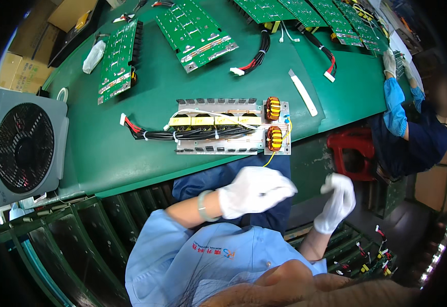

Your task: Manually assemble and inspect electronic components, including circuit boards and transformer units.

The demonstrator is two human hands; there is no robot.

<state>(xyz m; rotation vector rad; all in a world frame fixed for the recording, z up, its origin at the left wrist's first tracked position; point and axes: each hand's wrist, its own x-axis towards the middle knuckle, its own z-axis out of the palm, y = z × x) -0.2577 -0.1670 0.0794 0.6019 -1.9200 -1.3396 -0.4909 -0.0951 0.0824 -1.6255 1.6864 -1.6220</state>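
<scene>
My left hand (256, 192), in a white glove, is just off the table's front edge, below a circuit board assembly (223, 148). Its fingers are pressed together; anything they hold is hidden. Farther right, my gloved right hand (338, 202) is raised with curled fingers, and I cannot make out anything in them. The assembly lies flat, with metal plates, yellow-taped parts, a black cable bundle (198, 134) and two copper-wound coils (274, 138) at its right end. A yellow wire (270, 159) runs from the coils over the edge toward my left hand.
A grey fan (25, 148) stands at the left. Green circuit boards (195, 33) with cables lie along the far side. A white-handled knife (303, 93) rests right of the assembly. At the far right, a co-worker in blue sleeves (395, 107) works near a red stool (354, 151).
</scene>
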